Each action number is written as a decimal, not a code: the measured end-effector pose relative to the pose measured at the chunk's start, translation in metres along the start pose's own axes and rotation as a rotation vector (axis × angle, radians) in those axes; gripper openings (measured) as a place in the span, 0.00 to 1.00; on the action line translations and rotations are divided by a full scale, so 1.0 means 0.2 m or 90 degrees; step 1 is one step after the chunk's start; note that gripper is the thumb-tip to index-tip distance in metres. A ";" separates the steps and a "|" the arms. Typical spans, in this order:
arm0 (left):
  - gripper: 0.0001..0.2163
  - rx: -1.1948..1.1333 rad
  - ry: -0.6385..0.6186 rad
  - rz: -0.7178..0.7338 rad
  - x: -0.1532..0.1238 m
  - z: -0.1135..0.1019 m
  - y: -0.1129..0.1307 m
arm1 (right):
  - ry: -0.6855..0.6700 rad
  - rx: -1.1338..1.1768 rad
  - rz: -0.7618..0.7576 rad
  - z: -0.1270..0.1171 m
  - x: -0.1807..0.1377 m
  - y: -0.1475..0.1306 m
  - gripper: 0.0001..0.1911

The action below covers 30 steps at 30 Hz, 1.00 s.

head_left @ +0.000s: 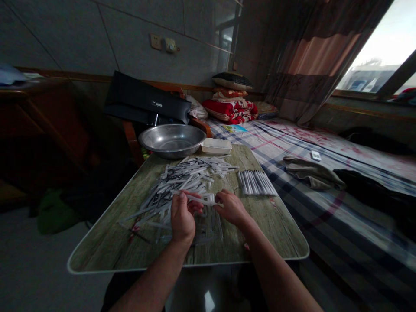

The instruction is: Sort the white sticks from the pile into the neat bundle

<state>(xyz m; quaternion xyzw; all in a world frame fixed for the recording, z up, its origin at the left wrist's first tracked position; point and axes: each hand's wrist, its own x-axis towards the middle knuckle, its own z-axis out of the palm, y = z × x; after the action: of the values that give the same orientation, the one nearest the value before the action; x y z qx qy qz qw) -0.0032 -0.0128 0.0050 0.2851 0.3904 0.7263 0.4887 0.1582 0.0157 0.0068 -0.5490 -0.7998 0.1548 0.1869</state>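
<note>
Above the front half of the table, my left hand point(183, 216) is closed around a slim white pen-like stick point(198, 199) that lies nearly level. My right hand point(230, 207) pinches at its right end, where whitish, see-through material shows; the fingers partly hide it. Beyond and left of my hands spreads a loose pile of similar white sticks point(185, 177), some with dark parts. Several white sticks point(256, 183) lie side by side in a neat row to the right. Clear plastic pieces point(208, 229) rest beneath my hands.
At the table's point(107, 242) far edge stand a wide metal basin point(172, 141) and a shallow white tray point(216, 146). A bed with a checked sheet point(269, 147) adjoins the right side. A long black case point(146, 102) leans behind the basin.
</note>
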 end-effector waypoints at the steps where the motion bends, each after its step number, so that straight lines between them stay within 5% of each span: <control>1: 0.14 0.009 0.001 0.007 0.00 0.00 0.00 | -0.020 -0.032 0.009 0.01 0.00 -0.01 0.06; 9: 0.15 0.065 0.014 0.064 0.01 -0.01 -0.02 | -0.048 -0.025 0.008 0.01 0.02 -0.02 0.05; 19: 0.13 0.012 0.020 0.007 0.00 0.01 0.00 | 0.052 0.764 0.118 -0.09 0.01 0.08 0.10; 24: 0.18 -0.004 0.017 0.009 0.00 0.01 0.01 | 0.159 0.927 0.115 -0.12 0.01 0.09 0.09; 30: 0.18 -0.032 0.044 0.015 0.01 0.01 0.00 | 0.137 1.044 0.071 -0.12 0.00 0.12 0.08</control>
<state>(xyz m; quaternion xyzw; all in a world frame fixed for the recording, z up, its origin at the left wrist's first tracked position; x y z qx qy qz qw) -0.0021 -0.0102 0.0055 0.2523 0.3854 0.7509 0.4732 0.1889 0.0261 0.0163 -0.2895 -0.3824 0.6446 0.5953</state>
